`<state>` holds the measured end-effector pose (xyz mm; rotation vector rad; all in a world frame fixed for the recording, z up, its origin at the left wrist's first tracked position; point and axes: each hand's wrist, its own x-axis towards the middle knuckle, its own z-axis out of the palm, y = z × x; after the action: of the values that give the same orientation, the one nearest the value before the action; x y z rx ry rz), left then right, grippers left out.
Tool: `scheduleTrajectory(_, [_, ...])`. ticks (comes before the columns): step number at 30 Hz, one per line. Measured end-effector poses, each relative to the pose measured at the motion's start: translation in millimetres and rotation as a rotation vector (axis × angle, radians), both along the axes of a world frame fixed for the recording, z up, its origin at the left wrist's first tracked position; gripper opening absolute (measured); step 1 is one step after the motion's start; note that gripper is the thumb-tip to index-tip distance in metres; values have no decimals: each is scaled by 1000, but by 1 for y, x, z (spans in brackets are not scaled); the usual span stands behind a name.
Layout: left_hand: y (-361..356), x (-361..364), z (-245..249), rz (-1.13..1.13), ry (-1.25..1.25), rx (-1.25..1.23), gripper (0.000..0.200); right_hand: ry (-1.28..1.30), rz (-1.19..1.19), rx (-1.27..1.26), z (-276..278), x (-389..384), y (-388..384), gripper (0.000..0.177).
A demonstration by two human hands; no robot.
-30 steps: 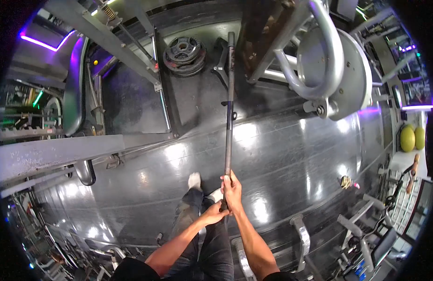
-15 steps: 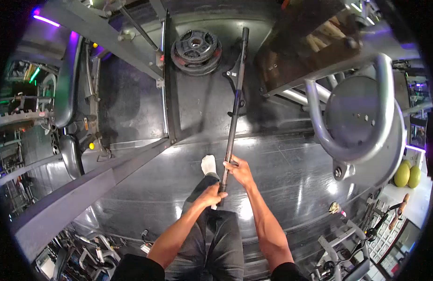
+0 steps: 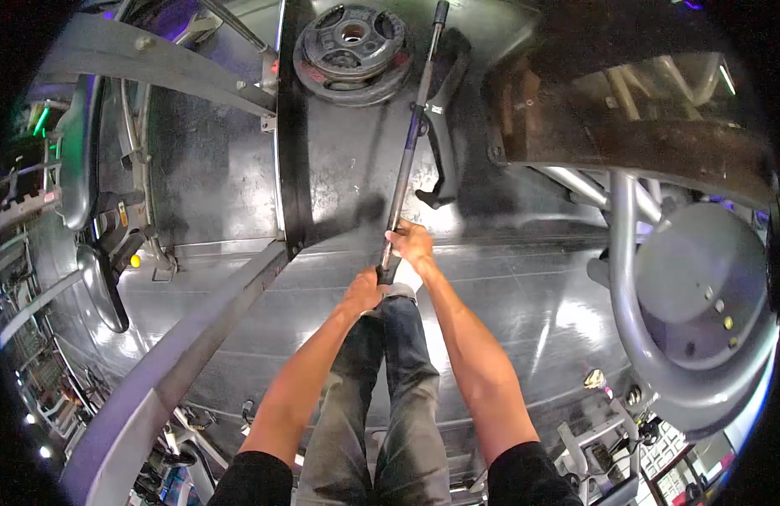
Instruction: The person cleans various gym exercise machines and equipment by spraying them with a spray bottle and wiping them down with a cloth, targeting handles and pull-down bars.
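A long metal bar (image 3: 403,173) with dark grips at its ends runs from my hands up toward the top of the view, its far end tilted slightly right. My left hand (image 3: 366,291) is closed around the near dark end. A little farther along, my right hand (image 3: 412,243) has its fingers wrapped about the metal shaft. Just right of the bar lies a black angled piece (image 3: 441,152), partly overlapped by it. To the bar's left, a stack of weight plates (image 3: 350,51) rests on the floor.
A grey machine frame beam (image 3: 187,333) crosses on the left, with a black padded bench (image 3: 84,156) beyond it. On the right stand a brown machine part (image 3: 609,126) and a thick curved silver tube (image 3: 626,278). My feet are on the dark glossy floor (image 3: 508,287).
I have stepped forward, and both hands have moved ahead with the bar. The plates and right-hand machine now appear closer. Both hands still hold the bar.
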<state>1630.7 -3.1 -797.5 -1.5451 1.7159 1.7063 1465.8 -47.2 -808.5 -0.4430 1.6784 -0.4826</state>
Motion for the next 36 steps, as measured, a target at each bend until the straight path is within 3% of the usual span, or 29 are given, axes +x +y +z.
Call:
scheduleTrajectory(2, [-7,-11,-19,61,-73,-76,36,-20,-112,-61,-23,-5,-12,25])
scheduleTrajectory(3, [-12,-15,-28,28,-101,-88,35,38,-87,-14,-32,-8,-16,30])
scheduleTrajectory(6, [-27,-22,-52,-29,-121,13,45,-40,-181,-16,-62,-13,-27,34])
scheduleTrajectory(16, [-73,-30,-86,-9,-125,23,43,40,-81,81,-98,-15,-74,40])
scheduleTrajectory(19, [-77,-33,-119,-21,-109,1,40,119,-47,18,-162,-13,-66,41])
scheduleTrajectory(22, [-77,-38,-144,18,-84,-14,38,139,-7,13,-182,-23,-71,47])
scheduleTrajectory(27, [-90,-54,-146,-97,-389,-48,44,302,26,39,-175,-8,-80,41])
scheduleTrajectory(31, [-84,-57,-163,-120,-400,-121,46,412,193,36,-164,-9,-93,38])
scheduleTrajectory(34, [-78,-59,-178,-75,-354,-140,45,507,17,-45,-198,-4,-73,42])
scheduleTrajectory(36, [-71,-61,-187,15,-269,-77,52,536,63,-176,-204,-8,-65,44])
